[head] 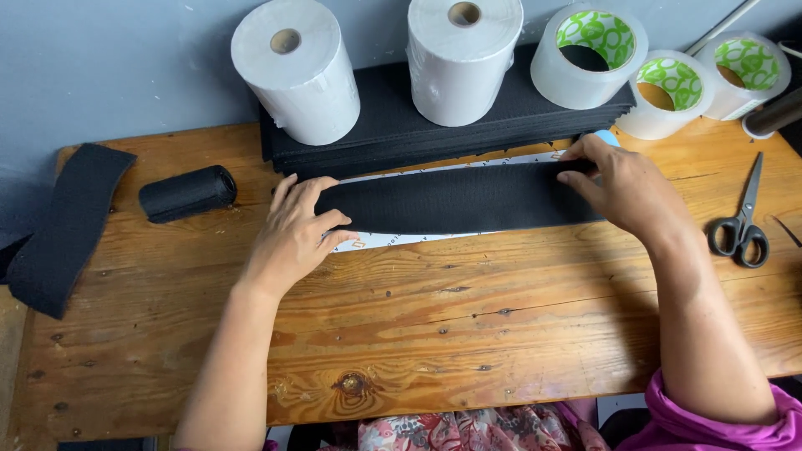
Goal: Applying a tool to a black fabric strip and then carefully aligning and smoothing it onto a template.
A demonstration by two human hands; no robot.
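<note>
A long black fabric strip (455,199) lies flat across a white printed sheet (393,240) on the wooden table (468,317). My left hand (294,234) presses flat on the strip's left end, fingers spread. At the strip's right end, my right hand (622,188) pinches the fabric's top edge, beside a small light blue object (608,139) that is mostly hidden.
A stack of black sheets (393,125) sits behind, carrying two white paper rolls (296,71) (462,58) and a clear tape roll (589,54); two more tape rolls (668,92) (743,71) stand right. Scissors (742,225) lie far right. A rolled black piece (188,192) and a loose strip (67,225) lie left.
</note>
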